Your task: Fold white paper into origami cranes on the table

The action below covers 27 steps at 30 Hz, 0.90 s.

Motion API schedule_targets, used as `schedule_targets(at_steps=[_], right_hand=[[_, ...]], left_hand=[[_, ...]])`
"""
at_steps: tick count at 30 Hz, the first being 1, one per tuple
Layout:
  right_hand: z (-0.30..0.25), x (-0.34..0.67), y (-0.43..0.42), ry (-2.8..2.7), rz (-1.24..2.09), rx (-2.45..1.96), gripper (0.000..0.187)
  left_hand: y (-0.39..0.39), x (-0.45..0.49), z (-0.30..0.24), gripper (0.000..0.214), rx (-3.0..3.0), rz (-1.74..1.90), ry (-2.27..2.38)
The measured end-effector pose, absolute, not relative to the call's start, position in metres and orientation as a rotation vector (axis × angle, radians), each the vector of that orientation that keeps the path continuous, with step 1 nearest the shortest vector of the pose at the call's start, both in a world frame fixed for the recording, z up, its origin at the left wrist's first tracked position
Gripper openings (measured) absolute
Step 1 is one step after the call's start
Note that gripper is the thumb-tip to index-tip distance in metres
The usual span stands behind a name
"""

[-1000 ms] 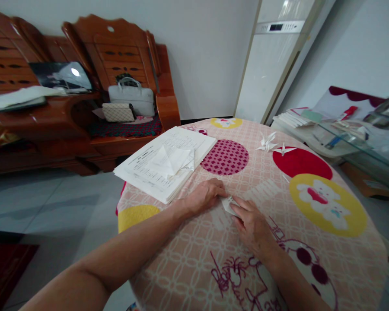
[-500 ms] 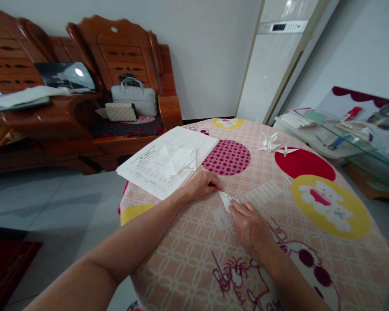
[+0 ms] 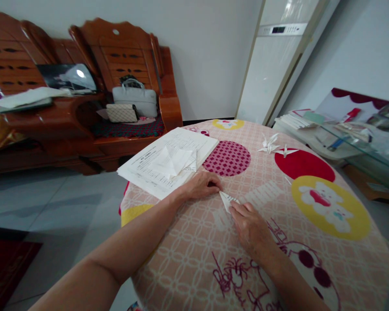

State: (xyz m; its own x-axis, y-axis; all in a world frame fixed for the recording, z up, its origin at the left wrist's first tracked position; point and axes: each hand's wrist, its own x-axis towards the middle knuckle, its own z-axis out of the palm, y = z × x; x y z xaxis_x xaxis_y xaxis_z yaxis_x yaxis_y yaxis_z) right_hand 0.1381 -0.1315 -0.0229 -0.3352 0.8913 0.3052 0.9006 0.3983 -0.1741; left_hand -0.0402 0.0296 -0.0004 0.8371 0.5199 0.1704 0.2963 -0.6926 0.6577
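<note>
Head view: step looks like creasing the folded paper [image 3: 227, 200], on the counter [image 3: 188, 263] between both hands' fingers; right hand [image 3: 250, 225] has fingers together, holding its near end; left hand [image 3: 202, 185] curled at its far tip, can't tell if pinching; next crease calls for steady right fingers, edges lined up

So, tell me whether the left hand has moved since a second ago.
Yes: judged against the checkered circle, the left hand has shifted left and slightly up in the picture, toward the papers.
</note>
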Motion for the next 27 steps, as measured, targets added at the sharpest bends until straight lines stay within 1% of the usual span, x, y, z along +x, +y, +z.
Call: schedule_targets(at_steps=[3, 8, 13, 17, 24, 27], right_hand=[[-0.022, 0.138, -0.132, -2.312, -0.032, -1.557, 0.032], [-0.022, 0.138, -0.131, -2.325, -0.043, -1.551, 0.033], [-0.021, 0.136, -0.132, -2.327, -0.065, -1.579, 0.036], [-0.019, 0.136, -0.133, -2.342, -0.023, -1.574, 0.038], [-0.017, 0.140, -0.133, -2.352, 0.036, -1.570, 0.036], [-0.014, 0.139, -0.133, -2.345, 0.060, -1.560, 0.036]], left_hand=[[0.029, -0.039, -0.001, 0.011, 2.374, 0.469, 0.607], [0.027, -0.037, -0.002, 0.010, 2.402, 0.481, 0.602], [0.013, -0.031, -0.003, 0.017, 2.492, 0.637, 0.528], [0.006, -0.025, -0.004, 0.024, 2.519, 0.554, 0.402], [0.005, -0.024, -0.003, 0.021, 2.467, 0.501, 0.494], [0.000, -0.013, -0.005, 0.017, 2.417, 0.521, 0.716]])
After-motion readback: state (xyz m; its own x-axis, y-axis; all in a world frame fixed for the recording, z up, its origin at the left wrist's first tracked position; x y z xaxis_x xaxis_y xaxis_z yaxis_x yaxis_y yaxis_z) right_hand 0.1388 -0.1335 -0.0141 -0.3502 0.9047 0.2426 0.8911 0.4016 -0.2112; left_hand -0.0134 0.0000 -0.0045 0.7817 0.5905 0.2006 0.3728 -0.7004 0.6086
